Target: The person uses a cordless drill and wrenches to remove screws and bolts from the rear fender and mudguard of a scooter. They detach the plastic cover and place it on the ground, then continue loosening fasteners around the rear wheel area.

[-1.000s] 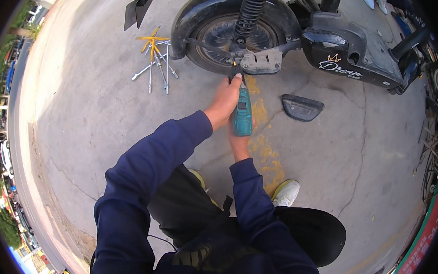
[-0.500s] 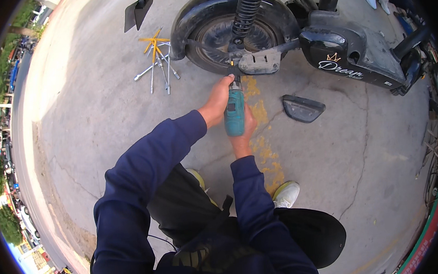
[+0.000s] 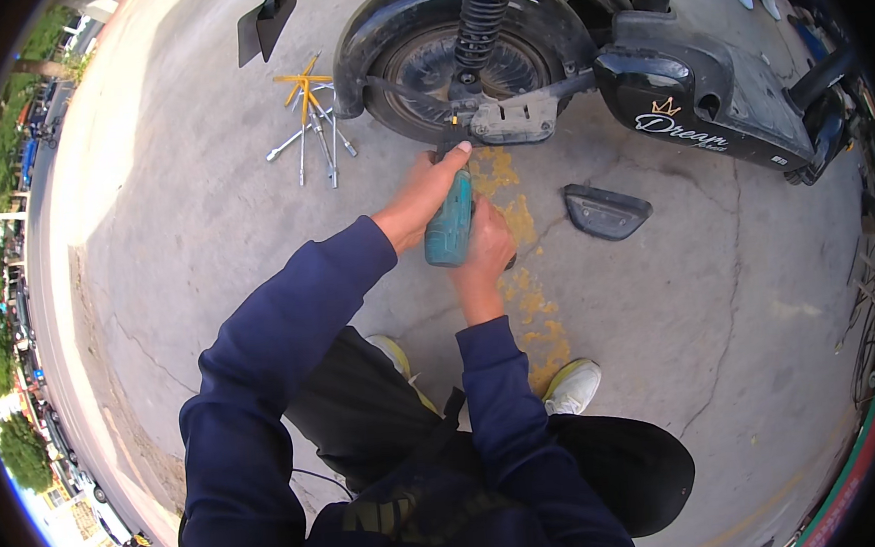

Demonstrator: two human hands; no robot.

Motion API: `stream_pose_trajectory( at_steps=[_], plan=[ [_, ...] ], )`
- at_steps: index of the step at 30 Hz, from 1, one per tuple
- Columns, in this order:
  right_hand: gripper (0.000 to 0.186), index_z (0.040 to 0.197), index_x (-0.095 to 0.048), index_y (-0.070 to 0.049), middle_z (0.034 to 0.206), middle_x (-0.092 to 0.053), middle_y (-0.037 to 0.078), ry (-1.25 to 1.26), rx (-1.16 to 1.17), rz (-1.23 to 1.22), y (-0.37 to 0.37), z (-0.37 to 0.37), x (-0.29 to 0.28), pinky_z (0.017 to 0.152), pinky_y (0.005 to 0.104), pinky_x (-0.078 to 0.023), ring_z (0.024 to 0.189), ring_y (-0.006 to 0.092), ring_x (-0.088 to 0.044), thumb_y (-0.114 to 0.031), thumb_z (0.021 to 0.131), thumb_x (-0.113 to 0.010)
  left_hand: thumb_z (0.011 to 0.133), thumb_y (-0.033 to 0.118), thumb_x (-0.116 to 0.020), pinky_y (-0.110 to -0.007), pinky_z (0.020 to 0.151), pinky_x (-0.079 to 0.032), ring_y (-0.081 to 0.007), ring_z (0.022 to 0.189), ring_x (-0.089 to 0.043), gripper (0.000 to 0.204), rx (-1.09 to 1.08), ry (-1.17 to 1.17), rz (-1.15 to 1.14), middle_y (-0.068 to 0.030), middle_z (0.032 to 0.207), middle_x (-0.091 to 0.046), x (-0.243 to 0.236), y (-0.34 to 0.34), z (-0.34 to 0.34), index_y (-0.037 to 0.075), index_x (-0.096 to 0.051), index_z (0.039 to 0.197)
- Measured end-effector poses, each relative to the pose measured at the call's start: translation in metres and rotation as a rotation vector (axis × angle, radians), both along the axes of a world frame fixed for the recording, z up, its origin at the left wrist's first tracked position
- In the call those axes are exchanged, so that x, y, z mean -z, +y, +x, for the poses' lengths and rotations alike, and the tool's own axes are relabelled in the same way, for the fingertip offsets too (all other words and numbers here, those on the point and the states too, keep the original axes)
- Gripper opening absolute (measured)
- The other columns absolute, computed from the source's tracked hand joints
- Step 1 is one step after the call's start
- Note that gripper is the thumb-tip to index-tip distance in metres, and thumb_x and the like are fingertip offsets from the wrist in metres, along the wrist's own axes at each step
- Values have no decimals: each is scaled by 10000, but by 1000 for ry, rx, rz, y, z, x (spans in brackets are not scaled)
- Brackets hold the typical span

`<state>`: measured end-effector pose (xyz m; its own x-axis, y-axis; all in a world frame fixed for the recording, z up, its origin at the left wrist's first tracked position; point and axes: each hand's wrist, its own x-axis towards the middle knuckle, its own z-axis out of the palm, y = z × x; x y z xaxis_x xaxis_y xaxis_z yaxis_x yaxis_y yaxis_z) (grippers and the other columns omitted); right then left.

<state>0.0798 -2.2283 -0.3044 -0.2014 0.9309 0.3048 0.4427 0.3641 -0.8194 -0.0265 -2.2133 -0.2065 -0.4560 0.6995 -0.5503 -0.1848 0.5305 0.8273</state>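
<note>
A teal cordless drill (image 3: 448, 225) points away from me toward the wheel of a black electric scooter (image 3: 647, 100). Around its front end, near the chuck, my left hand (image 3: 423, 192) is closed. My right hand (image 3: 488, 245) is wrapped round the grip, below the drill's body. The dark tip ahead of the chuck reaches the lower edge of the grey metal bracket (image 3: 511, 121) beside the wheel (image 3: 426, 79); whether it touches a bolt there I cannot tell. A black coil shock absorber (image 3: 484, 25) rises above the bracket.
Several socket wrenches (image 3: 310, 121) with yellow and silver parts lie in a pile left of the wheel. A dark trapezoid-shaped cover (image 3: 608, 211) rests on the concrete to the right of my hands. A black mudflap-like part (image 3: 267, 23) shows at the top left.
The drill's rear end has swung left and its body has tilted. Both hands stay closed on it, and my left hand has shifted slightly left.
</note>
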Motion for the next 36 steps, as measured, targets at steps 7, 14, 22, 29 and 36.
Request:
stream_pose_trajectory(
  at_steps=[7,14,22,29,36],
  plan=[
    [247,993,-644,-25,779,-648,151,-64,-47,-66,2,6,-4,643,458,-500,762,369,-665,-136,795,-743,840,447,-716,-397,789,-523,-292,851,-665,572,287,360,-83,-196,997,-653,-4,-25,7,-75,-583,1032],
    [325,1274,-534,-68,1103,-631,71,936,-27,-625,-49,-58,18,967,397,-507,1028,207,-631,-215,1000,-630,822,501,-717,-466,824,-538,-445,955,-672,644,242,883,-111,-252,1079,-648,-14,-11,25,-89,-590,1047],
    [456,1381,-442,-60,1326,-524,97,2007,-601,-1332,-46,-61,-22,1060,400,-437,1235,212,-530,-230,1002,-629,875,445,-709,-447,740,-530,-357,881,-643,450,537,1197,201,-136,966,-625,-61,-47,37,31,-662,1045],
    [549,1418,-428,-43,1412,-499,110,1688,-324,-1321,-84,-63,-51,1069,392,-415,1303,202,-498,-229,969,-683,932,544,-602,-451,741,-546,-366,879,-668,560,634,1298,-56,-170,945,-616,-53,-68,-7,-6,-688,992],
    [339,1222,-620,-34,930,-706,135,75,-106,-203,-90,-6,81,785,445,-528,857,332,-683,-130,906,-695,980,307,-497,-494,807,-517,-401,960,-665,394,1035,371,-413,-238,1041,-701,42,-97,-166,-8,-705,1092]
  ],
)
